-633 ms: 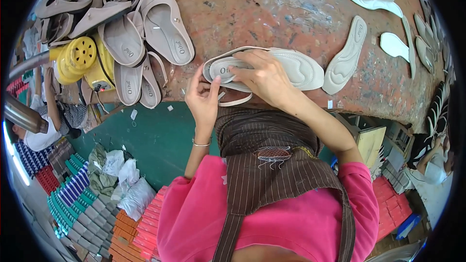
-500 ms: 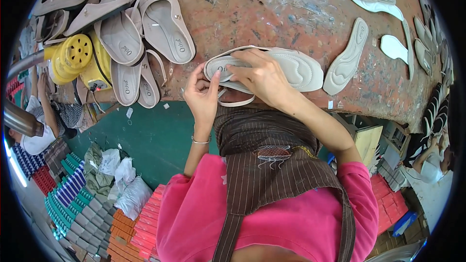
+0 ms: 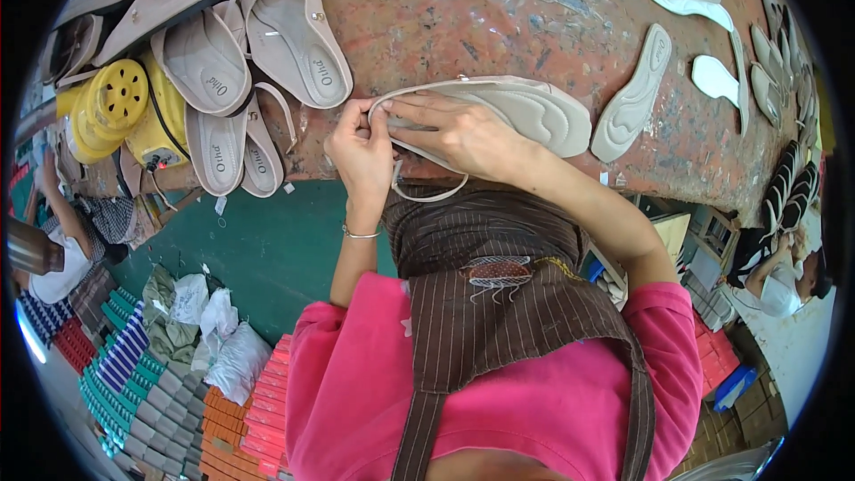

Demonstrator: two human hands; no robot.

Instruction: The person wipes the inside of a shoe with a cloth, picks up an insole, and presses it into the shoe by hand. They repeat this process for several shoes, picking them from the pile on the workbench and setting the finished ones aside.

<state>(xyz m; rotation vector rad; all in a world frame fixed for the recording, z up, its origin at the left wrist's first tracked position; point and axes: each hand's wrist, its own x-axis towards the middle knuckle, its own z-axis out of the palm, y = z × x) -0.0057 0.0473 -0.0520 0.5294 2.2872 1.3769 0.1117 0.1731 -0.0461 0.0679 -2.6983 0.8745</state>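
A beige sandal (image 3: 558,123) lies sideways near the table's front edge, its heel end to the left. Inside it is a padded insole (image 3: 521,111) with curved stitching. My left hand (image 3: 361,158) pinches the sandal's rim at the heel, thumb and forefinger together. Across the heel half, my right hand (image 3: 468,134) lies with fingers stretched out on the insole; its thumb is hidden. A thin strap (image 3: 434,198) loops over the table edge below my hands. To the right of the sandal rests a loose beige insole (image 3: 632,93).
Beige sandals (image 3: 298,31) are piled at the back left, beside a yellow machine (image 3: 134,111). White insole pieces (image 3: 714,78) and more footwear lie along the right side of the worn table (image 3: 427,0). Other people work at both far sides.
My left fingers have closed at the heel rim. My right fingers have straightened and now cover the heel area, where the insole's print showed before. The view has shifted slightly.
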